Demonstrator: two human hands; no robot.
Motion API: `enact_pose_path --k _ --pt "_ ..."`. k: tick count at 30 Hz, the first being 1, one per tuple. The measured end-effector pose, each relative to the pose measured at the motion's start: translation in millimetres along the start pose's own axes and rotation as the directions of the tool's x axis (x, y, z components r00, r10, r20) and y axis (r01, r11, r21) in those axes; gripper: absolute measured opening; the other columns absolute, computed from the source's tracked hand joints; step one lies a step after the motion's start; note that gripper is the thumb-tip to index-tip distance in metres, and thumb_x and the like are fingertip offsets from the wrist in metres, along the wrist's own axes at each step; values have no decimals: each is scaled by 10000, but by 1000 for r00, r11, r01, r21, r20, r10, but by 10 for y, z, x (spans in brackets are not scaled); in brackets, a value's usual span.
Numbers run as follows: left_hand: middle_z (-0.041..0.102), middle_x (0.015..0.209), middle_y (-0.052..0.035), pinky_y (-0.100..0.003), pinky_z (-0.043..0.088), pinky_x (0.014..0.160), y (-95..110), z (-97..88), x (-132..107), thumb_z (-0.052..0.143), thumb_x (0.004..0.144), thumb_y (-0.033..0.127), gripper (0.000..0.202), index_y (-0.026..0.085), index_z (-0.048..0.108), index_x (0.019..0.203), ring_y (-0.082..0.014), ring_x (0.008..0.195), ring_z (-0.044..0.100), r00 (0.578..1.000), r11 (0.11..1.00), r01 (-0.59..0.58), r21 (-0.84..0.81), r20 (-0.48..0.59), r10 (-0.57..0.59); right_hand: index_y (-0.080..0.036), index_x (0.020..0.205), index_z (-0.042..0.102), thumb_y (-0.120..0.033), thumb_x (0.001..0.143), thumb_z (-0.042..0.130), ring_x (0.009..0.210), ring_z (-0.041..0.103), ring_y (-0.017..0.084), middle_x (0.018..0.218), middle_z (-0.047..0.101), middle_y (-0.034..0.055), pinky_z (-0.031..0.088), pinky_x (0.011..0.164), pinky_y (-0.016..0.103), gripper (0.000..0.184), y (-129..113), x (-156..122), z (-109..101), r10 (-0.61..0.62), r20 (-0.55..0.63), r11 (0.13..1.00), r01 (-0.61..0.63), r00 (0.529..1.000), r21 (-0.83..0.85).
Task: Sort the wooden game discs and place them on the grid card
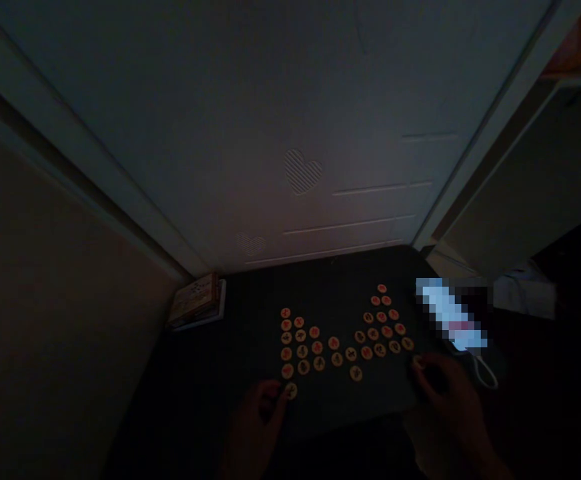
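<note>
The room is very dark. Several round wooden game pieces (pixel 337 340) with red and black marks lie in two clusters on a dark table (pixel 250 313). My left hand (pixel 255 423) rests at the near edge, its fingertips touching the lowest piece (pixel 291 391) of the left cluster. My right hand (pixel 447 393) sits at the right, fingers curled over a piece (pixel 418 362) beside the right cluster. Whether either hand grips its piece is too dim to tell.
A small cardboard box (pixel 197 301) lies at the table's back left corner. A blurred light-blue object (pixel 450 313) with a white loop lies to the right. A pale wall with heart patterns rises behind the table; a cabinet stands at right.
</note>
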State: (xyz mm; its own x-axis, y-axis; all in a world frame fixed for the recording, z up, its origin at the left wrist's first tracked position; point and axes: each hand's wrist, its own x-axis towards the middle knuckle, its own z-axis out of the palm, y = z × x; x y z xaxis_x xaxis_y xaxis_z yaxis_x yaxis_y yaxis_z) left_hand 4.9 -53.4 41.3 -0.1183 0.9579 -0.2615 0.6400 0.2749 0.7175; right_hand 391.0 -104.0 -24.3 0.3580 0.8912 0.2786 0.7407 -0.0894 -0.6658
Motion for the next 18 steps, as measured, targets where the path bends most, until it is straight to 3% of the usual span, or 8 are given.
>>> enact_pose_path --k 5,12,18 --pt "722 929 -92 -396 558 731 42 17 -9 616 735 662 581 170 689 1037 -259 763 683 998 999 23 37 -53 -21 -226 1046 685 -549 886 623 973 677 277 1047 728 90 539 874 437 365 35 16 21 -15 -28 999 14 1000 -43" --pt "712 884 -75 -393 554 727 52 22 -20 623 742 674 504 214 712 929 -254 732 670 998 1000 -15 16 -64 16 -226 1028 698 -574 880 617 956 673 289 1022 735 94 512 889 470 386 13 34 66 -71 -26 994 69 997 -88" --pt "725 976 -102 -423 571 752 31 -35 -19 627 740 685 591 190 673 1059 -282 822 698 995 994 19 -110 -94 -29 -228 1035 687 -577 898 595 1010 657 294 1075 714 103 507 910 465 387 -53 8 9 -62 -57 998 60 996 -29"
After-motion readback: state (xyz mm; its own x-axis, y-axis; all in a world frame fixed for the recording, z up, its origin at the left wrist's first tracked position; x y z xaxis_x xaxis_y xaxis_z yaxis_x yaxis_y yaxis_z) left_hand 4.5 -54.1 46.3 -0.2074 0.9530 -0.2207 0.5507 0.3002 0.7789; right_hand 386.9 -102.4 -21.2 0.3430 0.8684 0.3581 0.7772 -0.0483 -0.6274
